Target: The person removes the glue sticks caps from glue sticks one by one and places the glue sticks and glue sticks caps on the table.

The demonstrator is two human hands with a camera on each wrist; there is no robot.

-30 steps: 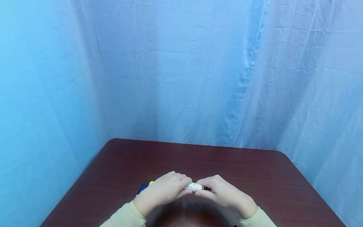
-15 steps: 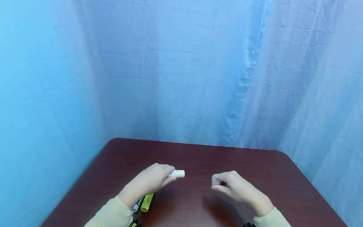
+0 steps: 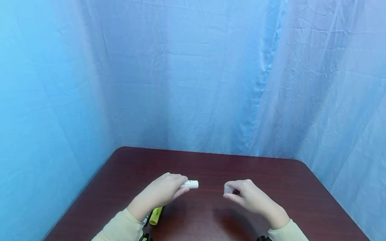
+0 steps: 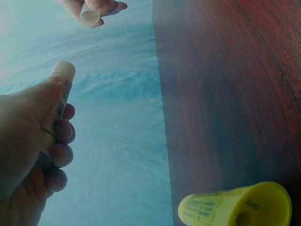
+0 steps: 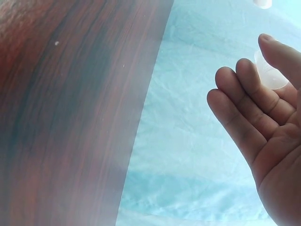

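My left hand (image 3: 161, 193) holds a white glue stick (image 3: 191, 184) above the table, its uncapped end pointing right. In the left wrist view, fingers and thumb wrap around the printed barrel of the glue stick (image 4: 64, 96). My right hand (image 3: 253, 198) pinches a translucent cap (image 3: 228, 189) a short way to the right, apart from the stick. The right wrist view has the cap (image 5: 270, 73) between thumb and index finger, while the other fingers extend loosely. The left palm hides the stick's lower part from the head camera.
A yellow tube (image 3: 155, 216) lies on the dark wood table (image 3: 196, 221) below the left wrist. Beside it is another, darker tube (image 3: 146, 218), partly hidden by the forearm. Blue curtains (image 3: 193, 83) hang behind and along the sides.
One second ago both hands met on the glue stick. They have since parted, the cap going right with the right hand and the stick left. Over the last half second little has moved.
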